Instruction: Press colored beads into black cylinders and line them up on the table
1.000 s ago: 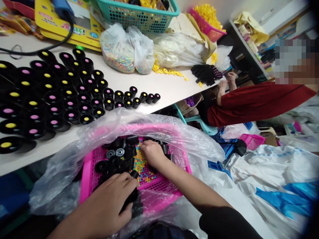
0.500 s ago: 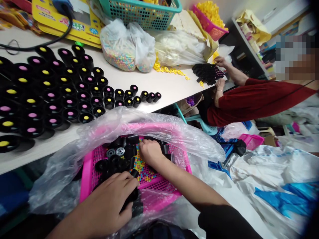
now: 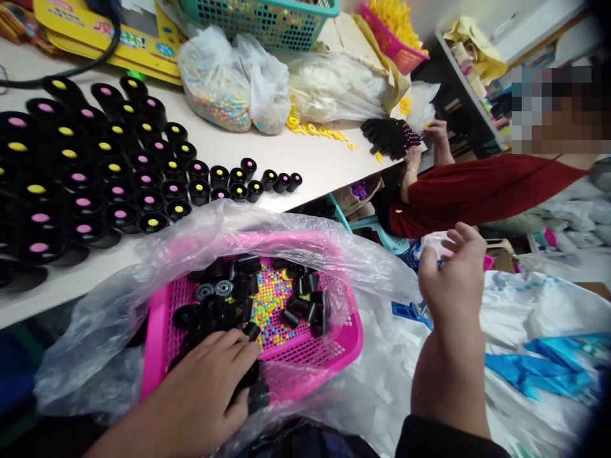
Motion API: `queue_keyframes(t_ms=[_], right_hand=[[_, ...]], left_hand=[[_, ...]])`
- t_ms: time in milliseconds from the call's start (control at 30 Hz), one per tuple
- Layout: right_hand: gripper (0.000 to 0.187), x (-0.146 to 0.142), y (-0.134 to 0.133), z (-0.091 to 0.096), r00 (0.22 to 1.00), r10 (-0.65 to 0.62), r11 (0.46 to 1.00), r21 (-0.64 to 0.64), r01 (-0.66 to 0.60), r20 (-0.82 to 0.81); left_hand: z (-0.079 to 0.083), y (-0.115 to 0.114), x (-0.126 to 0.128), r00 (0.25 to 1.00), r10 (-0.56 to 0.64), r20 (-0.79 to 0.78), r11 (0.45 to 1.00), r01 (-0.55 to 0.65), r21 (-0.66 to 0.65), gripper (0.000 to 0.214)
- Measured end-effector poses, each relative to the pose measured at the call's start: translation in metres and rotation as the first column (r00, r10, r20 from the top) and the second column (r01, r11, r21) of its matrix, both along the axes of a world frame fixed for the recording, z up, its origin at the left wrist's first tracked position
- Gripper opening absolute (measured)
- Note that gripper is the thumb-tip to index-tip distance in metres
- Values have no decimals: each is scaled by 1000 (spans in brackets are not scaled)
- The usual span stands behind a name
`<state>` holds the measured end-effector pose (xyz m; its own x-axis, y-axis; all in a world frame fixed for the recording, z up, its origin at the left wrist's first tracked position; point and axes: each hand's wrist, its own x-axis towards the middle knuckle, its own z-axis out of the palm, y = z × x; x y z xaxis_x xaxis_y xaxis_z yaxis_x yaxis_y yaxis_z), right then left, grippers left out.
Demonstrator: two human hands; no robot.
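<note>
My left hand [image 3: 210, 375] is curled over the near left side of a pink mesh basket [image 3: 351, 350]. Between its thumb and fingers is a black plastic cylinder [image 3: 249, 375], mostly hidden by the hand. Inside the basket lie loose black cylinders [image 3: 301, 306] and many small coloured beads [image 3: 272, 299]. Two grey ringed discs [image 3: 223, 288] show among the black pieces. My right hand [image 3: 451, 273] is raised in the air to the right of the basket, fingers apart, with nothing visible in it. A small yellow piece [image 3: 398, 211] appears beyond that hand.
Clear plastic wrap [image 3: 382, 254] drapes round the basket's rim. Rows of black cups [image 3: 119, 213] with pink or yellow centres stand on the white table [image 3: 324, 149]. Behind are bead bags [image 3: 214, 95] and a teal basket [image 3: 267, 28]. A co-worker in a red top [image 3: 477, 191] handles black pieces.
My right hand has left the beads in the basket and moved up and right, opening out. My left hand keeps its place on the black cylinder. The view has shifted slightly.
</note>
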<state>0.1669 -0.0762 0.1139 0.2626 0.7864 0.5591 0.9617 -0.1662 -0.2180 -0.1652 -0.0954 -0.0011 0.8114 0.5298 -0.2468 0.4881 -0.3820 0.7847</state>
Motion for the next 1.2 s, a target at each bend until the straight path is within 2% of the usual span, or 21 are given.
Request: queue_keyframes(t_ms=[33,67,100,133,167,200,233,300,367,433,467,533,600,633,700,900,1000,1067,1133,1167,1200], right_hand=[[42,-18,-2,-12,995,62,998,2,-62,-76],[37,-41,-6,-30,963,185,981,-22,-193,-197],[35,-67,-11,-52,863,311,914,-124,-387,-399],[40,-93,-17,-78,701,316,779,-247,-576,-639],[44,-116,-22,-105,592,224,691,-301,-657,-774],[48,-134,-26,-131,579,117,679,-361,-639,-807],[53,-146,-27,-154,625,30,700,-430,-570,-780],[57,-154,-24,-188,713,-4,700,-511,-498,-701],[57,-146,-15,-203,789,34,668,-573,-475,-614],[56,-134,-8,-206,828,151,611,-607,-508,-541],[54,-129,-5,-205,819,260,567,-605,-558,-512],[49,-123,-6,-204,722,521,446,-576,-685,-456],[46,-121,-9,-205,597,698,326,-566,-757,-396],[47,-121,-11,-206,569,736,295,-582,-758,-368],[49,-121,-12,-208,564,762,272,-634,-724,-318],[33,-119,-9,-212,500,811,128,-744,-656,-302],[30,-119,-24,-204,503,781,86,-734,-674,-370],[26,-120,-37,-196,566,687,88,-721,-688,-456],[23,-120,-43,-186,657,468,88,-708,-700,-591],[22,-120,-44,-182,689,295,77,-702,-708,-662],[19,-119,-42,-178,689,84,62,-687,-724,-719]], left_hand=[[0,-2,-1,1000,2,-11,1000,-2,13,38],[0,-4,-2,1000,5,-23,1000,-4,24,38],[-1,-6,-3,999,8,-36,999,-7,36,37],[-2,-9,-4,999,13,-45,999,-11,49,36],[-3,-11,-5,999,19,-51,998,-16,61,36],[-4,-12,-5,998,23,-54,997,-19,71,37],[-5,-13,-6,998,24,-53,997,-20,79,37],[-5,-14,-6,998,16,-52,996,-12,84,38],[-3,-12,-5,998,-7,-66,997,12,74,36],[0,-9,-3,996,-17,-86,998,22,67,35],[1,-7,-2,995,-17,-95,998,23,65,35],[2,-5,-2,994,-19,-107,998,25,58,33],[1,-4,-2,993,-30,-111,998,36,53,30],[1,-4,-3,993,-34,-109,998,40,56,30],[-2,-4,-5,994,-30,-101,996,38,76,32],[-6,-3,-6,992,-33,-120,993,46,109,35],[-6,-4,-6,991,-40,-124,992,54,112,35],[-7,-4,-6,992,-37,-120,993,51,110,36],[-7,-4,-7,992,-36,-118,994,48,102,36],[-7,-3,-8,992,-37,-117,994,49,95,36],[-7,-3,-8,992,-39,-118,995,50,88,37]])
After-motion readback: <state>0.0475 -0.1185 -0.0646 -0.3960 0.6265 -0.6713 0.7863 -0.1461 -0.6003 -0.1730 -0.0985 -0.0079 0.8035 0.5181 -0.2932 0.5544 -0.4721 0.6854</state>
